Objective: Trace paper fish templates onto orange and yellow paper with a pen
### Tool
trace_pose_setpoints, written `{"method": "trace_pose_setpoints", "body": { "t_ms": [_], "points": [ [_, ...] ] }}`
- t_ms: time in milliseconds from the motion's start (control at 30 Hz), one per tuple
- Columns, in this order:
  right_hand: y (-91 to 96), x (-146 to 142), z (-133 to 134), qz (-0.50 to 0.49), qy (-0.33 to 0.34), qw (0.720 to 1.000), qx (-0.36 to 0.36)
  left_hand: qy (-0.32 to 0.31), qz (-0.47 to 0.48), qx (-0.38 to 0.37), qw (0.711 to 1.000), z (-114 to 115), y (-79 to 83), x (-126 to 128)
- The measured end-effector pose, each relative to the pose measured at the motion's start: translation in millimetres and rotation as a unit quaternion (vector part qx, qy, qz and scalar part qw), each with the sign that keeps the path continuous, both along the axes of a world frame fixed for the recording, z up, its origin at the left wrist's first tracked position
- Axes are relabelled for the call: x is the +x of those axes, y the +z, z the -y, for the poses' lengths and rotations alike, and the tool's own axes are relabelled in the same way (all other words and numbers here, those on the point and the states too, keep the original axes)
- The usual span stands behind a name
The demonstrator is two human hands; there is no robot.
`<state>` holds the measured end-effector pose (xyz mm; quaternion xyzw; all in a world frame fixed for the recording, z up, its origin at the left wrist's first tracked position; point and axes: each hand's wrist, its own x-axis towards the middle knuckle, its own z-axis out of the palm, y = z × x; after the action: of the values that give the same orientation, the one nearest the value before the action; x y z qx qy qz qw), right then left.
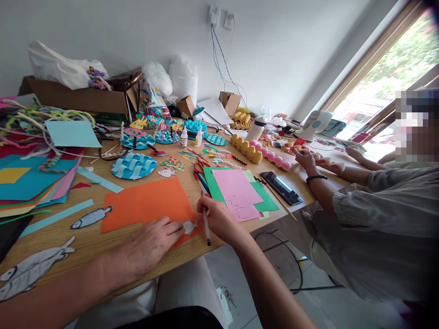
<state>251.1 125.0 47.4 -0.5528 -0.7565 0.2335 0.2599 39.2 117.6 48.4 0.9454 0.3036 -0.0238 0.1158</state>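
My left hand [151, 244] lies flat at the table's near edge, fingers stretched out, fingertips pressing a small grey paper fish [190, 226] onto the orange sheet [149, 203]. My right hand [219, 219] is closed round a pen [206, 223] held upright, tip down, just right of the small fish. A pink sheet [236, 189] on green paper [265, 196] lies beyond my right hand.
Grey fish cut-outs [91, 218] [32, 267] lie at the left. Stacked coloured paper [30, 180], blue wave discs [133, 165], glue bottles [184, 137], egg cartons [245, 147] and a phone [281, 188] crowd the wooden table [92, 242]. Another person's hands [310, 160] rest at the right.
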Motion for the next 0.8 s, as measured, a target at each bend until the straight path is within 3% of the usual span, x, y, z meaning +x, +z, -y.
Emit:
{"method": "trace_pose_setpoints", "body": {
  "t_ms": [133,300,533,667,800],
  "points": [
    [-6.9,15.4,12.9,-0.070,-0.047,0.996,0.016,0.003,0.014,0.033,0.999,2.4,-7.7,-1.5],
    [-16.0,13.0,29.9,-0.061,-0.048,0.997,0.011,0.011,0.032,0.044,0.998,3.6,-11.3,-0.8],
    [-16.3,1.1,31.5,-0.090,-0.012,0.994,0.059,0.009,0.013,0.061,0.998,5.8,-12.6,0.5],
    [-17.3,-5.9,32.0,-0.033,0.037,0.995,0.087,0.016,0.031,0.069,0.997,7.0,-18.7,-1.3],
    [-19.4,-9.5,29.5,0.007,0.063,0.994,0.094,0.019,0.070,0.007,0.997,-1.3,-14.8,-8.3]
  ]
}}
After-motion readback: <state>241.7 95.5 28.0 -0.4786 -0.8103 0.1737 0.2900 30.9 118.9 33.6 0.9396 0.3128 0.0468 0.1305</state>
